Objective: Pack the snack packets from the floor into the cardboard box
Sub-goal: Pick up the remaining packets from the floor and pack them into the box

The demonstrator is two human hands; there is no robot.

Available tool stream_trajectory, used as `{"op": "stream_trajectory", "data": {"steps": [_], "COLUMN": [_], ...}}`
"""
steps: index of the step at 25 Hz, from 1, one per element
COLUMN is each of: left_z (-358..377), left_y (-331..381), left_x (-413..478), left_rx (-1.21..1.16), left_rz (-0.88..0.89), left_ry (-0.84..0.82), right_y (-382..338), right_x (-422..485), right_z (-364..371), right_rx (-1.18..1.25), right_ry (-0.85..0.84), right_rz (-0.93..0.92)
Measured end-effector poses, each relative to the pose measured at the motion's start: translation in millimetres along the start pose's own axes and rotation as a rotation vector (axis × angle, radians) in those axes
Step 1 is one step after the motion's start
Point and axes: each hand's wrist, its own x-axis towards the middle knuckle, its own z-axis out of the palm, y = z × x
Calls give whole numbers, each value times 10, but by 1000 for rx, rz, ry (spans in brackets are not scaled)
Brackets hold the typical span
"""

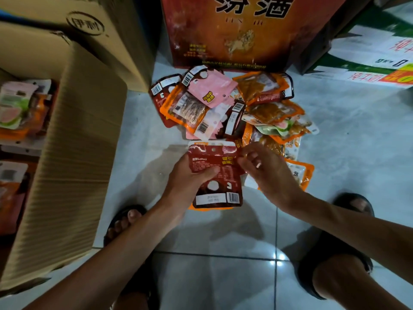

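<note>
My left hand [190,177] grips a small stack of snack packets above the tiled floor, with a dark red packet [218,184] on top and orange and white ones under it. My right hand [266,173] pinches the right edge of that same stack. Just beyond my hands lies a pile of loose packets [230,106], pink, orange, red and green, on the floor. The open cardboard box [67,139] stands at the left, and several packets [20,108] lie inside it.
A red printed carton [234,30] stands behind the pile. A white and green carton [368,54] lies at the upper right. Another brown box [85,25] sits at the upper left. My sandalled feet [125,222] flank my arms on the glossy tiles.
</note>
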Motion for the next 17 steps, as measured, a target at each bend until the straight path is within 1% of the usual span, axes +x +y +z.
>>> {"op": "stream_trajectory", "data": {"steps": [1,3,4,6,8,11,13,15,17], "left_z": [-2,-28,-33,-13,13,35,31,-7,-90], "left_y": [-18,-53,-68,-86,-127,-156,-143,-94,1], "left_x": [5,36,43,30,34,23,38,49,62], "left_rx": [0,32,37,30,27,27,85,146,183], "left_rz": [16,94,133,168,192,183,151,135,171], "left_ry": [43,87,80,52,42,28,25,25,52], "right_y": [180,550,706,883,909,834,753,643,439], "right_x": [-35,-99,-132,-165,-138,-98,-120,-170,-138], "right_z": [-62,-218,-277,-316,-297,-311,-334,-312,-297], "right_rx": [-221,-602,-714,-798,-771,-548,-486,-475,-394], "right_ry": [60,58,34,-25,-80,-130,-166,-140,-20], "right_rz": [-40,-33,-20,-19,-7,-28,-89,-139,-130]}}
